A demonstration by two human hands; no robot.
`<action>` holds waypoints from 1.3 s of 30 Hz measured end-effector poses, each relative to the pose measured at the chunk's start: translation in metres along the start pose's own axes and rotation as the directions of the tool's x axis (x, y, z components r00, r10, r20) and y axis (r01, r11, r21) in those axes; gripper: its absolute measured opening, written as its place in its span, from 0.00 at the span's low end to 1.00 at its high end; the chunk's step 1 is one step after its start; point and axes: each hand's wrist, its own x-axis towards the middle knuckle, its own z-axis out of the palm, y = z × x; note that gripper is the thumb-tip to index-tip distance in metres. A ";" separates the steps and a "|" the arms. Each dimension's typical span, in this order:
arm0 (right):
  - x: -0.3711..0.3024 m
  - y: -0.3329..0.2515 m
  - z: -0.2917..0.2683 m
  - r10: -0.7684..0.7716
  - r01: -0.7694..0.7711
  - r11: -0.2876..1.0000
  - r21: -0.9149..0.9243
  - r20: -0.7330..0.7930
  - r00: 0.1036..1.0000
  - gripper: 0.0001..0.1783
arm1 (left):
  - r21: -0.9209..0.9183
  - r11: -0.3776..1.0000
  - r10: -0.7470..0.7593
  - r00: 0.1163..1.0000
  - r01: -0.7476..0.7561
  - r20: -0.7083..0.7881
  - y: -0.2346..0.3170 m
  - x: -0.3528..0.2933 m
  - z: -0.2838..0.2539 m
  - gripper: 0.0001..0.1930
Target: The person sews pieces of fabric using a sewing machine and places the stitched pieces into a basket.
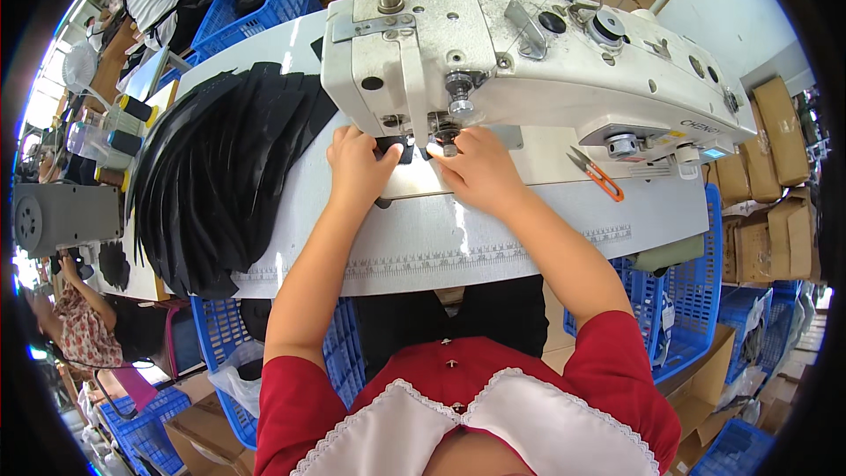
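A white industrial sewing machine (520, 44) stands across the far side of the table. Under its head, left of the needle area, my left hand (355, 166) is closed, thumb and fingers on the edge of a small black fabric piece (405, 152). Close by on the right, my right hand (483, 169) is closed too, its fingertips pressed together beside the presser foot. What those fingertips hold is too small and partly hidden to make out. The needle is also hidden among the machine parts and fingers.
Left of the machine lies a large fanned stack of black fabric pieces (225, 176). Orange-handled thread snips (599, 176) rest at the right on the machine bed. A printed ruler (441, 256) runs along the table's near edge. Blue plastic baskets (665, 317) and cardboard boxes (775, 137) stand around; other people sit at left.
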 end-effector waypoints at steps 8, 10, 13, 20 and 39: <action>-0.001 -0.002 0.002 -0.029 0.028 0.999 -0.023 -0.028 0.999 0.02 | -0.005 1.000 0.027 0.999 -0.027 -0.028 -0.001 -0.001 0.004 0.11; 0.000 -0.003 0.000 -0.026 0.025 0.999 -0.028 -0.016 1.000 0.03 | 0.005 1.000 0.028 0.999 -0.028 -0.030 -0.002 -0.002 0.004 0.11; 0.000 -0.004 0.000 -0.025 0.024 1.000 -0.019 -0.011 1.000 0.03 | 0.003 0.999 0.035 0.998 -0.035 -0.046 -0.002 -0.002 0.004 0.11; 0.000 -0.002 0.001 -0.005 0.006 1.000 -0.016 0.017 1.000 0.03 | -0.043 0.999 0.005 0.998 -0.008 -0.062 0.004 0.003 0.004 0.08; 0.004 0.003 0.008 -0.012 0.012 0.999 -0.052 -0.012 1.000 0.11 | -0.088 0.996 0.021 0.997 -0.027 -0.073 -0.004 0.021 0.008 0.12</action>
